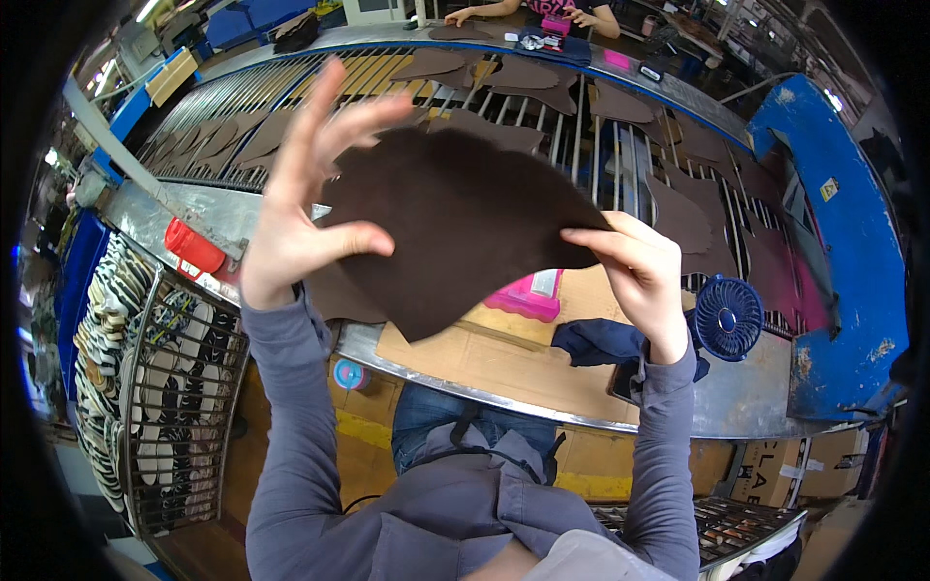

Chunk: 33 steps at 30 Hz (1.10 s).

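Observation:
A dark brown flat sheet piece (455, 218) with a curved outline, perhaps leather or fabric, is held up in front of me above the worktable. At its right corner, the thumb and fingers of my right hand (635, 266) pinch it. My left hand (310, 198) is at the piece's left edge with fingers spread, somewhat blurred. Its thumb overlaps the front of the sheet. Beneath the piece, a pink box (528, 298) shows partly on a cardboard sheet (455, 351).
More brown pieces (693, 228) lie on the roller conveyor (557, 145). A blue machine (838, 242) and blue fan (728, 318) stand right; dark cloth (596, 341) lies nearer. At left are a red container (194, 247) and a wire rack (184, 407). A co-worker's hand (581, 17) is across the conveyor.

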Each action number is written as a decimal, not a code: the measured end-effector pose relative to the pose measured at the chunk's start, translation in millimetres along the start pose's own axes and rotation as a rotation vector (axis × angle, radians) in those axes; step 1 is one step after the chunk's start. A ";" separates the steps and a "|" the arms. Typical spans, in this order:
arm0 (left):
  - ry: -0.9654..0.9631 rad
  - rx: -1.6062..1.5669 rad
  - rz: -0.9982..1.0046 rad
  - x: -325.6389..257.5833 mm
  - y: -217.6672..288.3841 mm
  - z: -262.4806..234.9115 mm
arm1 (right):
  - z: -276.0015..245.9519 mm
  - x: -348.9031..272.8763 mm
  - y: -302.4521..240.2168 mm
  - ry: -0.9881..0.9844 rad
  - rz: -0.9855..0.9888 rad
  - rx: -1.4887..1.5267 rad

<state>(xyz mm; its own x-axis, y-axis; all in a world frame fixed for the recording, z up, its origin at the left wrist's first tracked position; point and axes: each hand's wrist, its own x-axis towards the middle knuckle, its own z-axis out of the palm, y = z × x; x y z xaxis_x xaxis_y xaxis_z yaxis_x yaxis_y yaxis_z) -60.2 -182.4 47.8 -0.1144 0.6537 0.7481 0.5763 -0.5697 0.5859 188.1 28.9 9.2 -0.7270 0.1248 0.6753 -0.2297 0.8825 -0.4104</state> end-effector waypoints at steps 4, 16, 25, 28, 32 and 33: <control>-0.045 0.060 -0.458 -57.7 -46.9 23.4 | 6.1 -19.9 16.9 0.120 0.212 0.142; 0.057 0.354 -0.438 -62.8 -83.0 7.1 | 53.9 -36.0 67.0 -0.164 0.102 0.075; 0.085 0.359 -0.472 -74.2 -94.9 4.3 | 63.5 -38.7 69.9 -0.185 0.010 0.022; 0.081 0.341 -0.441 -74.9 -99.4 5.3 | 60.3 -39.5 68.1 -0.202 0.023 0.002; 0.057 0.312 -0.463 -67.2 -99.8 12.3 | 55.7 -45.4 67.1 -0.205 0.065 -0.005; 0.044 0.311 -0.476 -64.1 -98.4 13.5 | 54.8 -46.3 68.9 -0.196 0.048 0.003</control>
<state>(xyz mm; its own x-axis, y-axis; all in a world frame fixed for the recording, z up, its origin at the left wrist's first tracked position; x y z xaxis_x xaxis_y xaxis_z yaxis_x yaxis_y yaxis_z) -98.6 -161.5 -62.1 -0.4495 0.7773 0.4401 0.6633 -0.0395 0.7473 170.4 59.1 -83.9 -0.8492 0.0756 0.5226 -0.1937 0.8761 -0.4415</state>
